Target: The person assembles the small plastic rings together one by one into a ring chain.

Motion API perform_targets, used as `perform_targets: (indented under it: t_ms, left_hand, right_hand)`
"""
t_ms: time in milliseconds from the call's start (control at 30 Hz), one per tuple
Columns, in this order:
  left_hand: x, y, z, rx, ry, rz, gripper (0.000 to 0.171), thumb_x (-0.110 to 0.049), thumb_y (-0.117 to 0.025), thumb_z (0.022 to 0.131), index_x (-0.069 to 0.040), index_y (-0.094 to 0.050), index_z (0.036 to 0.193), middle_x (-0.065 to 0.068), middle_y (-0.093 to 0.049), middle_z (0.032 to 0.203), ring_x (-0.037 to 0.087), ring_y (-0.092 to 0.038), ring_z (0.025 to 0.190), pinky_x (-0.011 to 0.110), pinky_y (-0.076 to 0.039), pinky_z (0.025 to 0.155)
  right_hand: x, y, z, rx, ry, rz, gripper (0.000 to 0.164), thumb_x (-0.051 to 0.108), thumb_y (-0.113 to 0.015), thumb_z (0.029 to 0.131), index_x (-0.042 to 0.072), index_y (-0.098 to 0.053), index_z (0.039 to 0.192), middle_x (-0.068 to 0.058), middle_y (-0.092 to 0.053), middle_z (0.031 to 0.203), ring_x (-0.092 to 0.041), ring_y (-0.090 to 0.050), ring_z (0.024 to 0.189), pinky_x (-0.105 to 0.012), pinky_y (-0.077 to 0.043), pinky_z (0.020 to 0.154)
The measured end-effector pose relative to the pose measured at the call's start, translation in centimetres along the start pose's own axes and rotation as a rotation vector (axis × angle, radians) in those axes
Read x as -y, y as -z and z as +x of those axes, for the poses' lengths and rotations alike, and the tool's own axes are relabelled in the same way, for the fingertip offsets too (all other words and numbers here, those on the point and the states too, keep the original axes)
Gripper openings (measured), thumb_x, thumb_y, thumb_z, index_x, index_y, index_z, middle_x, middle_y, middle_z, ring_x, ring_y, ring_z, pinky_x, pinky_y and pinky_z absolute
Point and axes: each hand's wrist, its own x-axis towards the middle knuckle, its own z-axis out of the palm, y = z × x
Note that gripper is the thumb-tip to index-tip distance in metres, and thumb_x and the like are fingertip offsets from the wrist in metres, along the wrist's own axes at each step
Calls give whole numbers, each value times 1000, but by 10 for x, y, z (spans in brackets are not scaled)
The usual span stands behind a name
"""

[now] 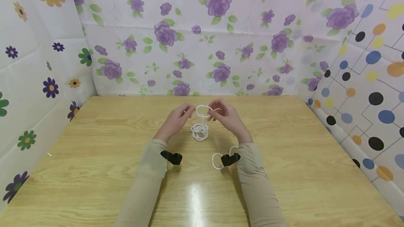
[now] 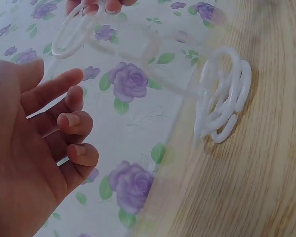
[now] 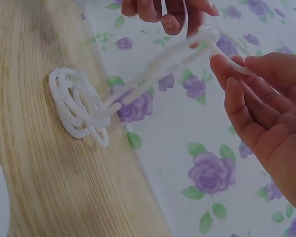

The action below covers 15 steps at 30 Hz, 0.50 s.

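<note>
A white plastic ring-shaped link is raised above the middle of the table, pinched between the thumb and fingers of my right hand. Other white links hang from it in a short chain, running down to a pile of linked white links on the tabletop. My left hand is just left of the raised link. In the left wrist view, this left hand has its fingers loosely bent, thumb apart from them, and nothing between. The right wrist view shows the right fingertips on the link's edge.
Two more white links lie on the wooden table beside the right forearm, partly behind the black wrist camera. A small pale piece is at the left edge. Flower-patterned sheets stand behind the table.
</note>
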Motion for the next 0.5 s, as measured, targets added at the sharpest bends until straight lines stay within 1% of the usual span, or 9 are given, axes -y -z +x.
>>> perform_targets:
  t_ms: [67, 133, 167, 233, 300, 367, 500]
  left_hand:
    - [-1, 0, 1, 14, -16, 24, 30, -35, -46, 103, -13, -64, 111, 12, -63, 98, 22, -54, 82, 32, -43, 72]
    - [-2, -1, 2, 28, -31, 53, 26, -32, -50, 102, -11, -65, 104, 10, -64, 95, 18, -52, 77, 30, -42, 68]
    - [-3, -2, 2, 32, -36, 61, 24, -31, -52, 101, -11, -65, 102, 10, -65, 95, 17, -52, 77, 29, -42, 67]
    - [-4, -2, 1, 25, -36, 65, 23, -30, -53, 100, -10, -65, 99, 8, -65, 93, 17, -52, 76, 28, -42, 66]
    - [-5, -1, 1, 7, -34, 65, 21, -30, -54, 100, -11, -64, 97, 8, -64, 91, 17, -52, 76, 28, -42, 66]
    - [-5, 0, 1, -15, -39, 63, 20, -29, -55, 100, -11, -64, 97, 7, -64, 90, 18, -52, 76, 29, -42, 66]
    - [-3, 1, 0, -34, -36, 66, 19, -27, -55, 99, -10, -64, 96, 8, -63, 90, 18, -52, 77, 28, -42, 67]
  right_hand:
    - [0, 0, 0, 14, 0, -1, 21, 1, -58, 95, -2, -53, 115, -23, -61, 104, -29, -67, 79, -32, -55, 70]
    - [0, 0, 0, 33, -2, -1, 21, 0, -57, 95, -2, -53, 115, -23, -61, 104, -21, -67, 78, -40, -56, 73]
    - [-1, 0, 0, 43, -2, -1, 21, -1, -57, 95, -3, -52, 115, -23, -61, 104, -20, -67, 78, -44, -56, 75]
    - [0, -1, -1, 66, -2, -8, 22, -2, -56, 94, -3, -52, 115, -23, -60, 105, -19, -67, 80, -51, -54, 78]
    - [0, 0, -1, 87, -3, -32, 22, -3, -57, 94, -4, -52, 115, -23, -60, 105, -22, -68, 82, -56, -52, 79]
    - [1, 0, -2, 118, -15, -96, 22, -1, -58, 94, -1, -52, 115, -19, -60, 107, -24, -68, 87, -51, -54, 80]
    - [2, 1, -3, 232, -49, -247, 26, 6, -61, 94, 2, -52, 118, -14, -59, 115, -29, -66, 100, -38, -55, 85]
